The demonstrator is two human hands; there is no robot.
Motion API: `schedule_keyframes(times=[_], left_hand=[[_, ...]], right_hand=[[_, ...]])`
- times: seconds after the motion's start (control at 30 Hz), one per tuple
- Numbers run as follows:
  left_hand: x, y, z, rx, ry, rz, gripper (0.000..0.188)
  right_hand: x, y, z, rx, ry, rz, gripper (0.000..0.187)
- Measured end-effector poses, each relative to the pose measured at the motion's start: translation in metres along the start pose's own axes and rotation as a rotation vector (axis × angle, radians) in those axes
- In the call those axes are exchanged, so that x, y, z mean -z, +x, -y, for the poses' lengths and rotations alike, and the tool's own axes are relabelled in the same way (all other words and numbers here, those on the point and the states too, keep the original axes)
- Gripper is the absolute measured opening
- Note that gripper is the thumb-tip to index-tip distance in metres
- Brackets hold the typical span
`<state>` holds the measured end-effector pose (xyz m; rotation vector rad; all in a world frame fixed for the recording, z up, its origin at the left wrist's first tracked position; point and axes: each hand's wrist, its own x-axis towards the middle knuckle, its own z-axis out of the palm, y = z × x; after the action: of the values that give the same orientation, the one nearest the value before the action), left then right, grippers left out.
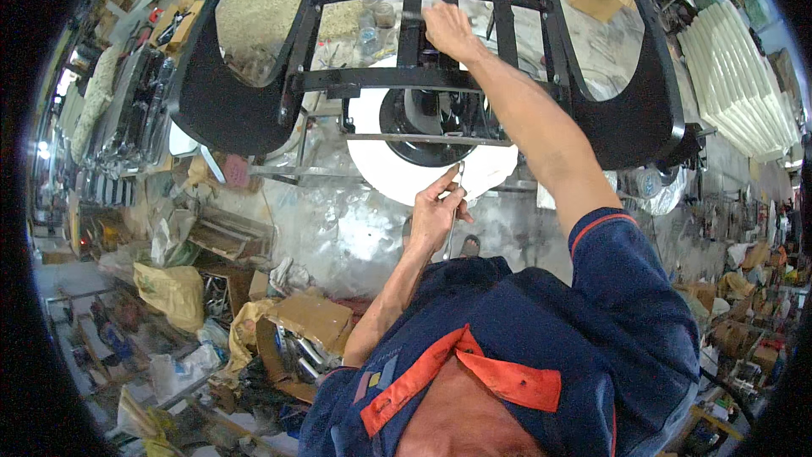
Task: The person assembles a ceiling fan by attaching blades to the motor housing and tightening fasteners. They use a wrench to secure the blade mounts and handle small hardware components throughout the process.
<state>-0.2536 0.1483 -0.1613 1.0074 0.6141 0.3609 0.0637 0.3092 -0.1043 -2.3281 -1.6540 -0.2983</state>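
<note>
A large black frame [381,79], with crossbars and broad curved side panels, spans the far half of the view. Beneath its middle sit a round black part [406,152] and a wide white disc [372,165]. My right hand [450,31] reaches over the frame and is closed near its far crossbar; whatever its fingers hold is hidden. Nearer to me, my left hand [436,218] grips a slim metal rod-like tool [452,227] upright, by the near edge of the disc. The exact kind of tool is too small to tell.
An open cardboard box with metal pieces [313,322] lies at the lower left, near a yellowish bag [173,292]. Stacked pale panels [732,76] stand at the far right. Clear jars [368,34] rest beyond the frame. A thin metal rail [313,172] runs below it.
</note>
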Motion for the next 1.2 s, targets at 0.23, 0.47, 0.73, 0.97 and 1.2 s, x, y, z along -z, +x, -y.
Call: schedule_keyframes(times=[0.23,0.47,0.73,0.97,1.2], left_hand=[[-0.020,0.018,-0.014,0.062,-0.007,-0.044,0.043],[-0.063,0.048,-0.007,0.101,-0.129,0.028,0.038],[-0.080,0.063,-0.006,0.062,-0.145,-0.035,0.027],[-0.073,0.075,-0.006,0.065,-0.112,0.004,0.033],[-0.075,0.083,-0.005,0.090,-0.104,0.015,0.032]], right_hand=[[0.118,-0.095,0.010,0.073,0.261,-0.544,0.019],[0.133,-0.288,0.023,-0.507,0.668,-0.600,0.012],[0.088,-0.329,0.022,-0.462,0.760,-0.603,0.014],[0.086,-0.326,0.015,-0.383,0.698,-0.530,0.018],[0.084,-0.321,0.013,-0.312,0.695,-0.500,0.015]])
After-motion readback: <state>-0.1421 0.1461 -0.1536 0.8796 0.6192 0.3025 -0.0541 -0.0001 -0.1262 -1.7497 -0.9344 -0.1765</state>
